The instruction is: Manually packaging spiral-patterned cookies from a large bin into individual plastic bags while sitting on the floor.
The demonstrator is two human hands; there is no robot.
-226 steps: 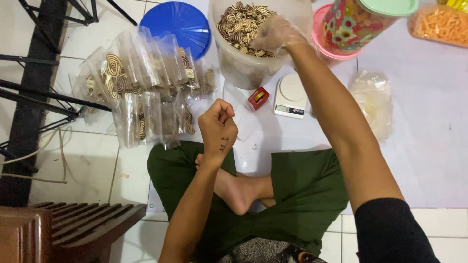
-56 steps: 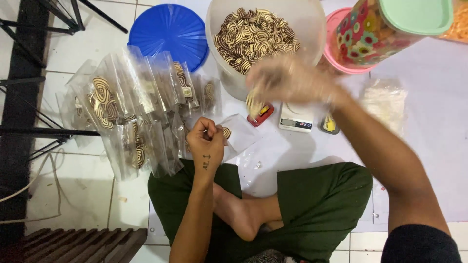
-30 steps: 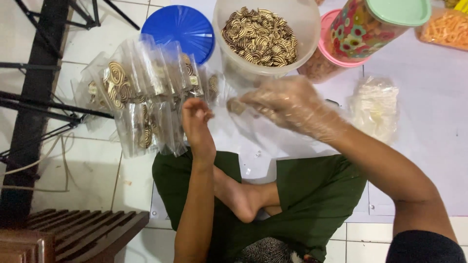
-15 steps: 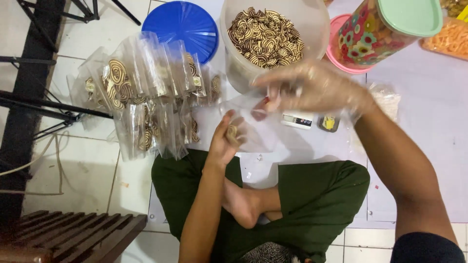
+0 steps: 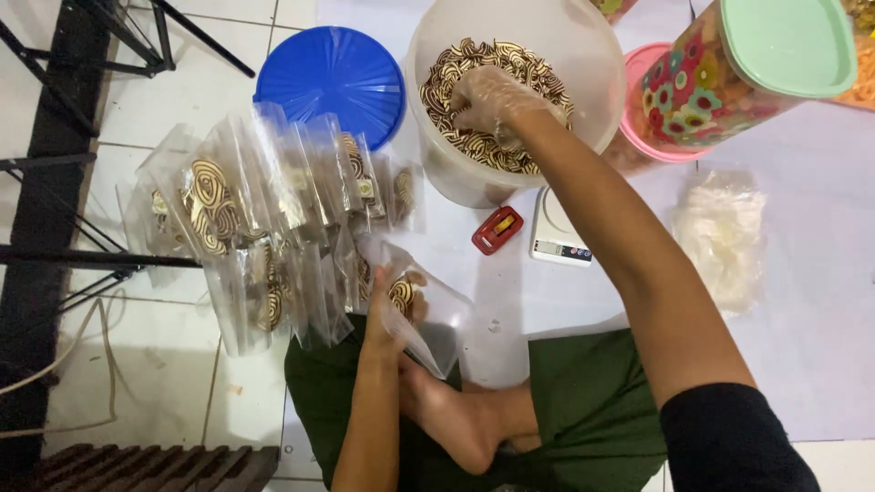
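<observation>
Two hands busy: left hand gripped open clear bag near scale; gloved right hand closed on swirl cookies inside white tub. Bag-filling step; next move likely needed cookies carried to bag mouth.

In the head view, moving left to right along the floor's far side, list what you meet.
Black stand → blue lid → white tub of swirl biscuits → pink bowl → flowered jar.
</observation>
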